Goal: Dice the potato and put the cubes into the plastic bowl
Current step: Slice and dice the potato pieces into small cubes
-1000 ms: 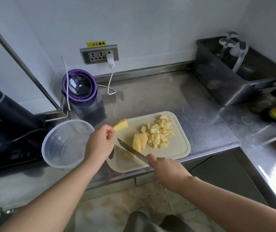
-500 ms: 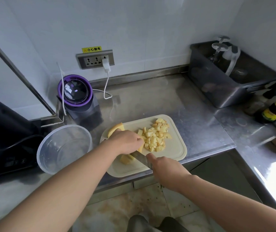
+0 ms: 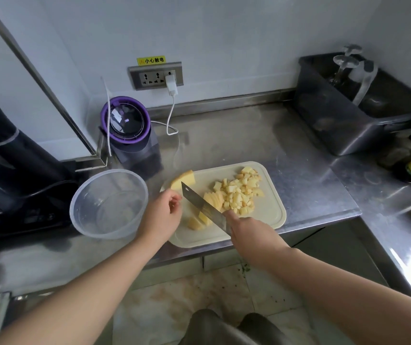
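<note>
On the steel surface (image 3: 261,145) lies a board (image 3: 271,215). The right hand (image 3: 251,235) grips a knife (image 3: 203,207), its blade over potato slices (image 3: 200,219). Cubes (image 3: 240,192) sit at the blade's 2 o'clock, a wedge (image 3: 183,180) at 11. The left hand (image 3: 160,215) hovers loosely curled, empty, beside the bowl (image 3: 108,204) at its 9.

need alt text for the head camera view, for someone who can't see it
A person's right hand holds a knife over potato slices on a cutting board; the left hand hovers beside it. Diced cubes are piled on the board, left of which sits an empty plastic bowl.
</note>
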A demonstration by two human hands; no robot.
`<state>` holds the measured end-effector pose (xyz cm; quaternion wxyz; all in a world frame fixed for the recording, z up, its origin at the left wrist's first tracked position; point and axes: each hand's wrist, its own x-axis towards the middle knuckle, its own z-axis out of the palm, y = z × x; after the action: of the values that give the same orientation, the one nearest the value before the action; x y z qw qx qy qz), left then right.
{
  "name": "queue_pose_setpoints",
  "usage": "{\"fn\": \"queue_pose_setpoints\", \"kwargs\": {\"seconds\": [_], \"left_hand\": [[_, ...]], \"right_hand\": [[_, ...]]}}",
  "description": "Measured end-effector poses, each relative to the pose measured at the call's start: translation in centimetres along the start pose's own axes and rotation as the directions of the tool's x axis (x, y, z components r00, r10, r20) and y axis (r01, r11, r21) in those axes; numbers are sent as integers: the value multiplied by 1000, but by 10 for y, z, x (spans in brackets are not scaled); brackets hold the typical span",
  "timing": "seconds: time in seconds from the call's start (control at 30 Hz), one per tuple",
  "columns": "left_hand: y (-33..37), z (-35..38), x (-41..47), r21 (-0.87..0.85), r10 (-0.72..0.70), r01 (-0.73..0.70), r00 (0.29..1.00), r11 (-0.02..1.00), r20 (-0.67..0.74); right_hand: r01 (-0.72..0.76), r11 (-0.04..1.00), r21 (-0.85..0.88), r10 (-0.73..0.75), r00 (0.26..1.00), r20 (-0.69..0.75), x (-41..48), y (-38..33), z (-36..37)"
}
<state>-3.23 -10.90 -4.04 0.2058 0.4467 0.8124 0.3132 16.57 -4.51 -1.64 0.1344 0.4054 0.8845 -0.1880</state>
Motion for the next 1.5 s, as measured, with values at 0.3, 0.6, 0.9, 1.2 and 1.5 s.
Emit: {"fn": "queue_pose_setpoints", "kwargs": {"seconds": [0.3,0.6,0.9,1.2,1.5], "left_hand": [[-9,28,-9,133,-158,130,961,983,225],[-10,37,-11,87,-233,224,965,971,123],[-18,38,-8,73,-183,174,970,982,158],[-22,34,-6,80,-100,89,984,993,146],[-23,35,-8,112,-54,37,987,993,153]], "right_hand": [[47,994,-99,-49,999,-14,-10,-10,2],[65,993,-101,-64,998,6,-20,-18,5],[55,988,-145,-51,998,32,-22,-31,2],[47,985,-167,-40,998,42,-22,-42,7],[61,983,-172,-52,997,56,-25,-40,6]]}}
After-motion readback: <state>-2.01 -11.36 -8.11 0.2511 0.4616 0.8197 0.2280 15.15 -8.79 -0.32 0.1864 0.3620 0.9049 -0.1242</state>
